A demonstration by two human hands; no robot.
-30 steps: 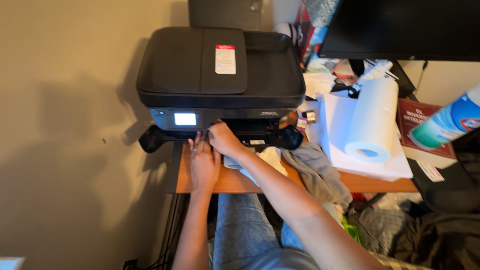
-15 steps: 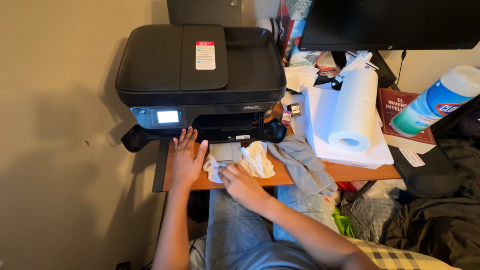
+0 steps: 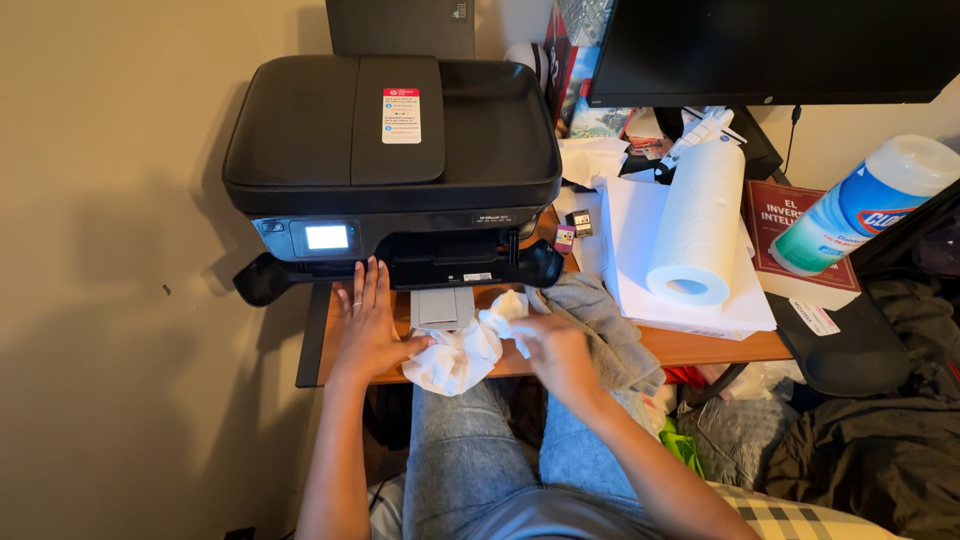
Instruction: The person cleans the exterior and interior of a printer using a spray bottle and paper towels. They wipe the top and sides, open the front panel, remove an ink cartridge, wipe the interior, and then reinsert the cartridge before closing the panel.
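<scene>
Since half a second ago the right hand (image 3: 553, 345) has swung from the near edge of the bench toward frame centre-right and gathered the crumpled white paper towel (image 3: 462, 352), which now sits bunched lower and further left than before. That hand is clenched on the towel's right end, pinching a tuft near the fingers. The left hand (image 3: 371, 325) has barely shifted: it lies flat and released, palm down, fingers spread on the wooden bench (image 3: 700, 345) just below the printer, its thumb touching the left edge of the wad.

The towel lies at centre frame, hanging partly over the bench's front edge above the person's grey-trousered knees. Just above it a small grey pull-out tray (image 3: 442, 307) juts from the black printer (image 3: 392, 150), whose little screen (image 3: 327, 237) glows at left centre. To the right of the right hand lies a grey cloth (image 3: 605, 320), touching or under the wrist.

To handle the wad well, I judge the grip should close on more than one tuft, since crumpled paper tears and unfolds easily; the flat hand could steady the far side.

Further right stand a paper towel roll (image 3: 695, 225) on white sheets, two small ink cartridges (image 3: 572, 230) beside the printer, and a wipes canister (image 3: 865, 205) at the right edge.
</scene>
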